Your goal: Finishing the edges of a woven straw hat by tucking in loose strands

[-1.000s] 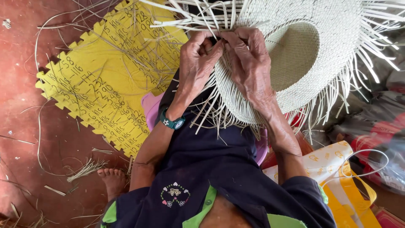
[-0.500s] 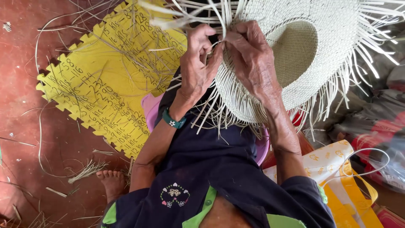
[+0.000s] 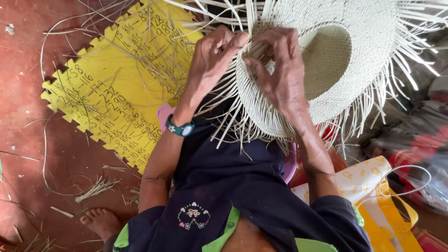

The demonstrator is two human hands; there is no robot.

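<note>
A half-woven pale straw hat [image 3: 368,32] lies upside down on my lap, its hollow crown facing up and loose strands fringing the brim. My left hand [image 3: 212,58] pinches loose straw strands at the brim's near-left edge; a teal wristwatch [image 3: 179,129] is on that wrist. My right hand [image 3: 280,70] rests on the woven brim just beside it, fingers curled onto the strands at the same spot. The fingertips of both hands nearly touch.
A yellow foam puzzle mat [image 3: 116,88] with handwriting lies on the red floor [image 3: 23,107] to the left, strewn with loose straw. My bare foot [image 3: 100,221] shows at bottom left. Cloth and plastic bags [image 3: 373,186] are piled at right.
Both hands have kept working the same brim spot; the left hand's fingers have shifted up and closed onto strands, and the loose strands near them have moved.
</note>
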